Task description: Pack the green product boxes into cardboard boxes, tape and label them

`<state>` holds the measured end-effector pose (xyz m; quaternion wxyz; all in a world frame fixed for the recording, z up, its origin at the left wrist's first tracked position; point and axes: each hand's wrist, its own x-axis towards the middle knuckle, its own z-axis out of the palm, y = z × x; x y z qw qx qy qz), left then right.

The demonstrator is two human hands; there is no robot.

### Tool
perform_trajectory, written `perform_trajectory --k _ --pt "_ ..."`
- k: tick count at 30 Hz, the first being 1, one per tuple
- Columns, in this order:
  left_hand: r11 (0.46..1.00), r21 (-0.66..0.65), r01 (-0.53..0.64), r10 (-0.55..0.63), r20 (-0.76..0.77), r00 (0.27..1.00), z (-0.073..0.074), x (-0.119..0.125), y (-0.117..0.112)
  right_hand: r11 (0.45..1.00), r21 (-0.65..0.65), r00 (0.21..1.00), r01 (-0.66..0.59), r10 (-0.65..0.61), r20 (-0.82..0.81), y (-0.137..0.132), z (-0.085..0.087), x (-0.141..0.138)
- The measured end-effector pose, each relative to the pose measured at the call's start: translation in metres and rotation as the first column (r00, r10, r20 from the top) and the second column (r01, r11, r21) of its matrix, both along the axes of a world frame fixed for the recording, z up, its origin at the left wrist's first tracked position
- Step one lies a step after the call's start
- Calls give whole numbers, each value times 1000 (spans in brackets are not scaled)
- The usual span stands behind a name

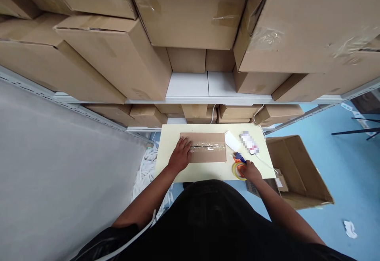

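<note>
A flat cardboard box (208, 156) lies on the pale yellow table (169, 134), with clear tape along its middle seam. My left hand (179, 155) rests on the left end of this box, fingers stretched out over the cardboard. At the table's right front, my right hand (251, 172) is closed on a tape dispenser (238, 158) with orange and blue parts and a yellowish roll. Beside the box's upper right corner lies a white card or paper (232, 141). A blurred-out phone-like item (248, 142) with a white cable sits farther right.
Shelves (190, 99) stacked with cardboard boxes (192, 12) stand behind the table. A large open carton (297, 170) is on the blue floor to the right. White scraps (148, 166) lie along the grey wall (74, 154) at left. A crumpled white paper (350, 229) lies at lower right.
</note>
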<state>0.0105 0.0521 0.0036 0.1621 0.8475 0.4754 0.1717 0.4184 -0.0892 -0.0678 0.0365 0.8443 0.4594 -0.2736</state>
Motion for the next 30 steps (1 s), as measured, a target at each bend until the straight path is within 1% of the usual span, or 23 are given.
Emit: perform_trajectory --k 3,7,9,11,13,15,17,18,19,21,23,24,25,26,28,29,30 --pt "1000 -9 -19 19 -1 1000 -2 1 -5 1000 6 1000 -4 4 -7 8 -10 -2" --pt "998 -36 -45 46 10 999 0 3 -9 995 7 989 -100 101 -113 11 -14 6" --pt "998 -37 -58 57 -37 998 4 5 -9 994 -25 990 -108 106 -95 8 -14 8" --pt "997 -6 -80 78 -114 990 11 10 -11 995 -46 995 -83 81 -54 5 -11 6" --pt "996 27 -86 89 -177 980 18 17 -13 999 -19 999 -46 46 -29 0 -4 2" --pt "999 6 -45 46 -208 977 24 25 -15 997 80 999 -12 15 -39 -5 10 -3" --pt "997 -75 8 -24 -214 977 28 32 -15 976 217 996 30 -10 -93 -8 33 -8" --pt "992 -122 13 -38 -203 979 29 34 -14 957 285 991 44 -7 -130 -7 47 -12" --pt "986 -166 -6 -24 -178 984 31 36 -13 935 350 986 51 8 -165 -4 62 -17" --pt "965 -243 -100 81 -85 993 33 37 -9 878 478 977 23 81 -196 11 92 -32" --pt "922 -338 -187 217 52 975 37 35 -2 798 599 965 -60 200 -170 37 118 -55" --pt "889 -410 -206 279 127 952 39 34 2 756 645 953 -113 265 -145 52 128 -69" --pt "840 -504 -201 342 203 918 41 32 6 717 677 936 -166 330 -120 67 136 -84" --pt "773 -611 -168 409 278 869 44 29 9 680 699 915 -222 394 -93 82 142 -99" --pt "610 -793 -16 548 407 730 50 25 13 603 725 859 -333 511 -30 108 149 -128" --pt "541 -838 68 613 449 650 53 23 14 561 733 827 -386 562 5 118 150 -140" --pt "502 -855 128 666 477 574 56 21 14 520 738 796 -431 605 39 126 151 -150"
